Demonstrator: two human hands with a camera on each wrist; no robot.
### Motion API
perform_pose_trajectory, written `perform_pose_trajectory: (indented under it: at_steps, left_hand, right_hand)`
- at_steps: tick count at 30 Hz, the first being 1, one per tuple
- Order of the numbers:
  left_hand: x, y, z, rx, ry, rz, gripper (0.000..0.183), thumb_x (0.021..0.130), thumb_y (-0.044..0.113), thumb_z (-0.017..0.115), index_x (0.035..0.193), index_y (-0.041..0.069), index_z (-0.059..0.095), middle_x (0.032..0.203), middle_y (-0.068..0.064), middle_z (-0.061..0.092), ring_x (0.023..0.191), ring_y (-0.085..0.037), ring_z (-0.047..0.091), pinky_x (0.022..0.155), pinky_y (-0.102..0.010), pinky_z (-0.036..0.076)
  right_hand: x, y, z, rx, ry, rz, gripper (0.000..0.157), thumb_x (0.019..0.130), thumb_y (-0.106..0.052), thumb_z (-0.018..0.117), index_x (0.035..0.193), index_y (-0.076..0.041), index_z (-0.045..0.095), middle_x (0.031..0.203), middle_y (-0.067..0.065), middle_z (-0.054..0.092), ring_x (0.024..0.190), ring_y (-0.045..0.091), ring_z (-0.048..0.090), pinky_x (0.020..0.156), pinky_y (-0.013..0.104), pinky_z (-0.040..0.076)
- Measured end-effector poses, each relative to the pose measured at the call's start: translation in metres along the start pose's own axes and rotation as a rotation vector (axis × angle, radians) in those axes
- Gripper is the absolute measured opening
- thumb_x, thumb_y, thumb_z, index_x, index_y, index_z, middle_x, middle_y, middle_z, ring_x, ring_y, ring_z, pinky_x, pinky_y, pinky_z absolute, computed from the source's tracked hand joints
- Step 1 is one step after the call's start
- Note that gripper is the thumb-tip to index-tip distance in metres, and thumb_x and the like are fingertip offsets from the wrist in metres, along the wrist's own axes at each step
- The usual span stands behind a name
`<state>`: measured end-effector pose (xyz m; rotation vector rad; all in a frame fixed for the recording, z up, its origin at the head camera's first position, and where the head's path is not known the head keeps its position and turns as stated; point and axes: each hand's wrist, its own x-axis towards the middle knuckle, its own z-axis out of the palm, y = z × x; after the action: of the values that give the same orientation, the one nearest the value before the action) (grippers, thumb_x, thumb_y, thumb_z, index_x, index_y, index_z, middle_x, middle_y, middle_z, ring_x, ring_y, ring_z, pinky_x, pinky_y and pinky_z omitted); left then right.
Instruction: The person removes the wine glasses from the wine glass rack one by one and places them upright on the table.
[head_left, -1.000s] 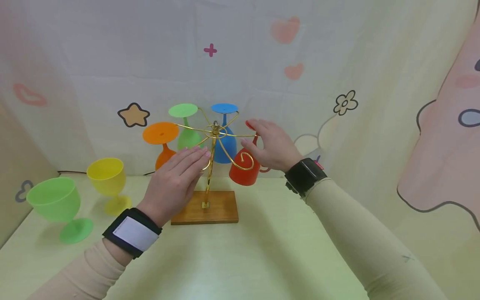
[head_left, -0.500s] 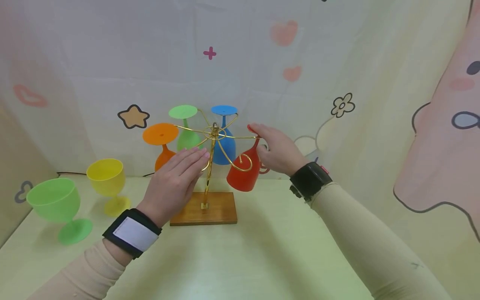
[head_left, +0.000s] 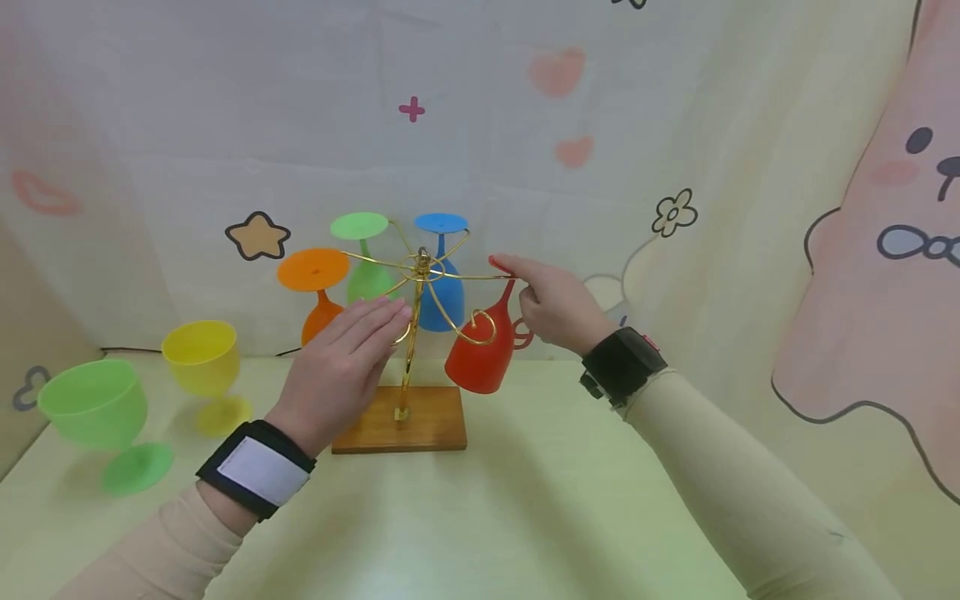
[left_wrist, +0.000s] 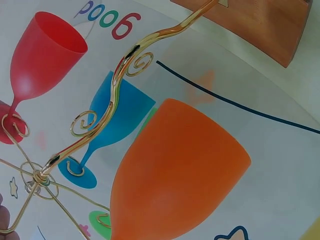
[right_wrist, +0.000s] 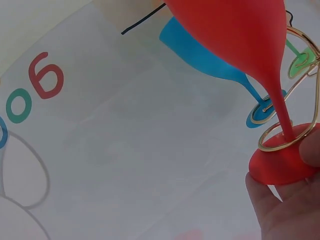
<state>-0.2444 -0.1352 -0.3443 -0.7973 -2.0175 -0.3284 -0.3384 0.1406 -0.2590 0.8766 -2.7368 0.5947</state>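
A gold wire rack (head_left: 410, 358) on a wooden base holds upside-down goblets by their feet. My right hand (head_left: 561, 307) pinches the foot of a red goblet (head_left: 480, 350), its bowl hanging tilted to the left. In the right wrist view, the red stem (right_wrist: 282, 110) passes through a wire curl (right_wrist: 272, 142), with the thumb above the foot and fingers beneath. My left hand (head_left: 341, 367) reaches over the rack's front-left arm, fingers extended. The left wrist view catches its fingertips (left_wrist: 4, 217) at the frame edge, on both sides of a wire arm. The left thumb is hidden from above.
Orange (head_left: 315, 271), light green (head_left: 360, 227) and blue (head_left: 442, 292) goblets hang on the other rack arms. A green goblet (head_left: 97, 408) and a yellow goblet (head_left: 201, 358) stand upright at the left of the table. A printed cloth (head_left: 480, 100) hangs close behind the rack.
My right hand has gone from lying over the red foot to curling round it, and moved slightly down. The red bowl has swung lower and to the left. The left hand keeps its place.
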Motion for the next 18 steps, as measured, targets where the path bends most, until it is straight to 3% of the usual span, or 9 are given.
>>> perform_pose_trajectory:
  at_steps: [7, 11, 18]
  left_hand:
    - [0.000, -0.001, 0.000, -0.003, 0.013, 0.004, 0.042, 0.097, 0.011, 0.058, 0.138, 0.004, 0.053, 0.136, -0.011, 0.056, 0.130, -0.027, 0.047, 0.108, -0.041, 0.036]
    - [0.000, -0.001, -0.001, -0.014, 0.009, 0.005, 0.048, 0.091, 0.006, 0.065, 0.138, 0.004, 0.052, 0.136, -0.011, 0.056, 0.129, -0.027, 0.048, 0.108, -0.041, 0.036]
    - [0.000, -0.003, -0.002, -0.028, 0.000, 0.009, 0.048, 0.093, 0.007, 0.064, 0.139, 0.004, 0.052, 0.136, -0.011, 0.056, 0.130, -0.026, 0.048, 0.108, -0.041, 0.036]
  right_hand:
    - [-0.001, -0.008, -0.002, -0.057, -0.021, -0.072, 0.056, 0.094, 0.001, 0.049, 0.145, -0.023, 0.048, 0.138, -0.003, 0.054, 0.115, 0.019, 0.054, 0.080, 0.028, 0.055]
    - [0.000, -0.018, -0.004, -0.123, -0.064, -0.128, 0.057, 0.093, 0.004, 0.053, 0.145, -0.019, 0.047, 0.141, 0.000, 0.052, 0.121, 0.022, 0.051, 0.083, 0.030, 0.055]
    - [0.004, -0.030, -0.008, -0.165, -0.148, -0.142, 0.065, 0.089, 0.009, 0.058, 0.146, -0.018, 0.045, 0.141, 0.004, 0.049, 0.124, 0.024, 0.046, 0.076, 0.033, 0.058]
